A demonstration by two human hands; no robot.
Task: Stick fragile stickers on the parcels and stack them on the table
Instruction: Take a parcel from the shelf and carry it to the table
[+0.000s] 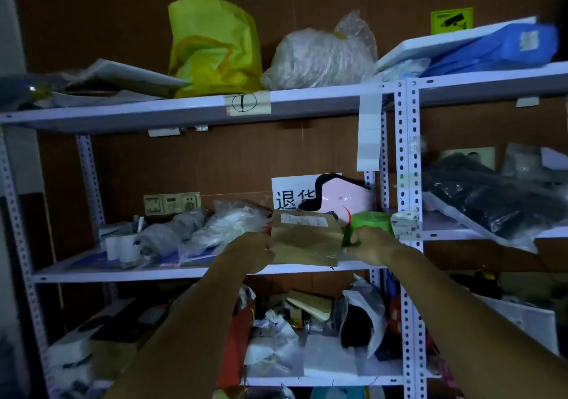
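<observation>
Step in hand: lifting one parcel off the middle shelf, by the look of it, for stickering later.
Parcel [307, 239]: flat brown package, pale printed label near its top edge, glossy tape across the lower part; stands tilted on the middle shelf [196, 271], between both hands.
Left hand [252, 252]: closed round the parcel's left edge, fingers curled at the front.
Right hand [370, 245]: at the parcel's right edge, fingers bent; also pinching or touching something green [349, 239]; cannot tell which.
Green roll [372, 220]: just behind the right hand, on the same shelf; possibly tape or stickers, too blurred to say.
Neighbours: clear bags of white and grey goods [227, 226] just left of the parcel; white sign with black characters [295, 195] behind it.
Method advice: hold both edges evenly, draw straight back, keep the label face outward, avoid snagging the bags or knocking the roll.
Risk: green item may slip or hamper the right-hand grip.
Desk: not in view.
</observation>
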